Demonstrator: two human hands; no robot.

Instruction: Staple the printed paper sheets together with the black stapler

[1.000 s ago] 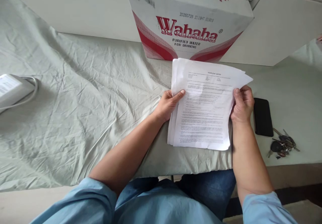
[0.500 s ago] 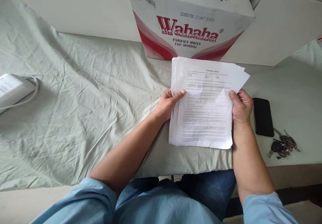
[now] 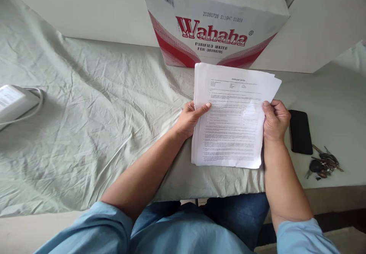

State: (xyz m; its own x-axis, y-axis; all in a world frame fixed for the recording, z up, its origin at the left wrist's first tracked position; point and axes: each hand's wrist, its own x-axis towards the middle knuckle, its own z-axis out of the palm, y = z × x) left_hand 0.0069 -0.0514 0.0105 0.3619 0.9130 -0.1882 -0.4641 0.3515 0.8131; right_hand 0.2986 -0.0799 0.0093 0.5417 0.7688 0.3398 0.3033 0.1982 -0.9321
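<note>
We hold a stack of printed sheets [image 3: 228, 132] between our hands — the left hand [image 3: 190, 119] pinches its left edge, thumb on top, and the right hand [image 3: 275, 120] grips its right edge. Under it we see a creased pale-green cloth [image 3: 85, 124], with a black phone [image 3: 301, 132] and keys [image 3: 324, 164] beside our right arm. Beyond stands a carton [image 3: 217, 59] — we read "Wahaha" and "PURIFIED WATER FOR DRINKING"; our top sheet is headed "OVERLEAF NOTES".
</note>
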